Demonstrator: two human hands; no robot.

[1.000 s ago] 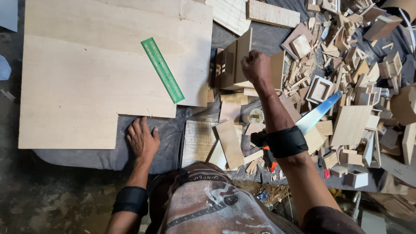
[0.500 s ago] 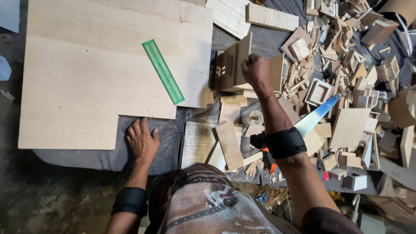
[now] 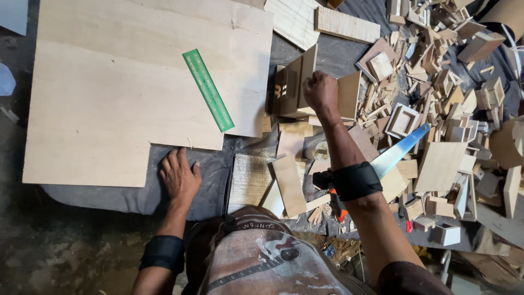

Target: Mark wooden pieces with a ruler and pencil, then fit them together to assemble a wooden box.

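Both hands unmoved, left hand [image 3: 179, 177] flat beside plywood sheet [image 3: 109, 109], right hand [image 3: 321, 92] fisted

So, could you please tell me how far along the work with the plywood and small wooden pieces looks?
Done: the plywood sheet has a notch cut from its near corner; many wooden offcuts lie piled. In hand: the right hand is fisted at a small wooden box piece; the left hand rests flat by the sheet. Left: saw and green ruler lie idle.
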